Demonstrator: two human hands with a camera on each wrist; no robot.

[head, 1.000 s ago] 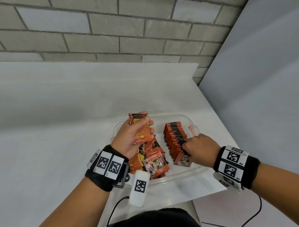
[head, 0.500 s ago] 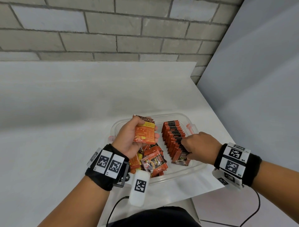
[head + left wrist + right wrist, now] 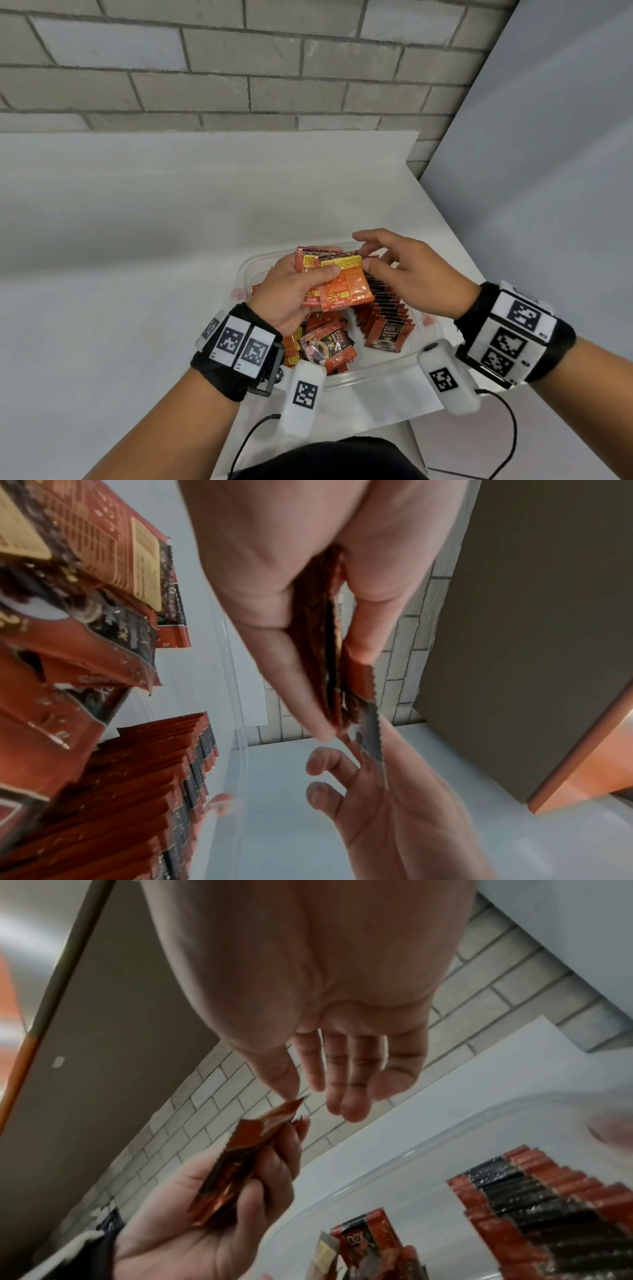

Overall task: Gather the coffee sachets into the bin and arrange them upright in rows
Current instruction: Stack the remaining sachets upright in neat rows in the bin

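Note:
My left hand (image 3: 294, 294) grips a small stack of orange coffee sachets (image 3: 344, 284) above the clear plastic bin (image 3: 376, 375). From the right, my right hand (image 3: 407, 267) reaches to the stack with relaxed fingers, its thumb tip beside the front sachet's top corner. In the right wrist view the thumb (image 3: 284, 1077) hovers just above the stack's corner (image 3: 291, 1107) without a clear pinch. A row of upright sachets (image 3: 387, 308) fills the bin's right side. Loose sachets (image 3: 325, 344) lie piled on its left. The left wrist view shows the stack (image 3: 330, 647) edge-on between thumb and fingers.
The bin sits at the near right corner of a white table (image 3: 137, 274). A grey brick wall (image 3: 239, 68) runs behind it and a pale partition (image 3: 548, 171) stands to the right. Cables hang from both wrist cameras near the table's front edge.
My right hand has lifted off the upright row and moved up and left to the stack. My left hand has shifted the stack right, now fanned, with the front sachet standing out.

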